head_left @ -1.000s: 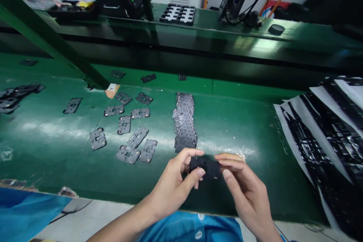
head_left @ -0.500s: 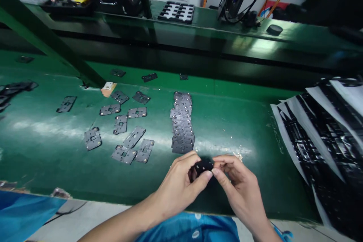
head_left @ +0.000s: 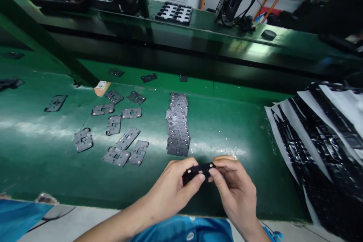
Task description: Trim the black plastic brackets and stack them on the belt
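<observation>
A thin black plastic plate (head_left: 199,169) with small pale squares near its ends is held between my hands, low over the front of the bench. My left hand (head_left: 181,181) is closed on its left end, thumb along the near side. At the right end, my right hand (head_left: 234,181) pinches it between thumb and fingers. Just beyond them lies an overlapping row of similar dark plates (head_left: 178,124). More loose plates are scattered to the left, among them one flat plate (head_left: 117,156) and one plate (head_left: 83,140).
Sheets with black film strips (head_left: 314,140) cover the right of the green bench (head_left: 227,121). A slanted green post (head_left: 56,45) stands at left. On the raised back shelf are a black-and-white tray (head_left: 174,12) and a round black object (head_left: 269,34). Small pale scraps lie beyond my right hand.
The plate in my hands has turned, so its face with both pale squares shows more. My hands have shifted slightly left and down, and the view has moved a little.
</observation>
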Motion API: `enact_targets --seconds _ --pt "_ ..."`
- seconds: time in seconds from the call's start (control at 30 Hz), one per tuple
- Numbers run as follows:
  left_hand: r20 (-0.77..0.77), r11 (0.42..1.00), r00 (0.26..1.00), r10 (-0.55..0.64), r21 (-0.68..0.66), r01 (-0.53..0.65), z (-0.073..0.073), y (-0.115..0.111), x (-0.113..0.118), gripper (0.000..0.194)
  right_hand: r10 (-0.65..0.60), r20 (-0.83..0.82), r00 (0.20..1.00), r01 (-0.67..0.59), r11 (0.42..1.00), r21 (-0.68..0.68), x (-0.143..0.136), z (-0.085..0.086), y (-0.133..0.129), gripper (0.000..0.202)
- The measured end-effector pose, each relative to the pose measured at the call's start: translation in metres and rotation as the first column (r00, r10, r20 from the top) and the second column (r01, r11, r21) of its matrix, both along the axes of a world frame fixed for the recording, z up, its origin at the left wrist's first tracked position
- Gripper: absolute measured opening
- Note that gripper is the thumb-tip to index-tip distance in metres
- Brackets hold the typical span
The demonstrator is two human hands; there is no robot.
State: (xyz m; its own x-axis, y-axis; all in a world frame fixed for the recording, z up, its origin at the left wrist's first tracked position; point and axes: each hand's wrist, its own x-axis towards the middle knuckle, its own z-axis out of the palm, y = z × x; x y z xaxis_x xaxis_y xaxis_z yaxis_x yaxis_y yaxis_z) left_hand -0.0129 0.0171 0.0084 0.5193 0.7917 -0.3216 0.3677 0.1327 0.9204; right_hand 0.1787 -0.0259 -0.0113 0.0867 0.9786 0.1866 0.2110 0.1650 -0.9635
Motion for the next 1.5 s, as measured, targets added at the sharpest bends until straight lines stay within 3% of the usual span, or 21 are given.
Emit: enact_targets --seconds 0.1,0.3,0.67,1.27,1.4,1.5 --pt "0.026 1.000 1.000 0.018 0.020 -0.019 -0.001 -0.005 -0.002 0.037 -0.058 0.034 0.998 0.055 0.996 0.073 -0.001 -0.006 -0.006 0.031" --pt "-0.070 0.996 0.997 -0.042 0.072 0.047 0.003 -0.014 -0.008 0.032 -0.086 0.243 0.966 0.031 0.974 0.222 -0.001 -0.003 -0.012 0.047" --pt "-0.085 0.996 0.993 -0.088 -0.026 0.086 0.014 -0.012 -0.006 0.033 -0.106 0.312 0.944 -0.013 0.934 0.357 0.001 0.000 -0.012 0.044" --pt "-0.022 0.994 0.996 -0.083 -0.067 0.081 0.009 -0.010 0.000 0.031 -0.022 0.271 0.962 -0.024 0.986 0.163 0.005 -0.003 -0.016 0.033" --pt "0.001 0.992 0.996 -0.090 -0.084 0.089 0.009 -0.009 -0.002 0.029 -0.013 0.264 0.964 -0.021 0.992 0.126 0.005 0.003 -0.018 0.029" --pt "-0.006 0.992 0.996 -0.093 -0.085 0.092 0.006 -0.006 -0.003 0.030 0.078 0.263 0.962 -0.086 0.996 0.022 0.015 0.012 -0.017 0.021"
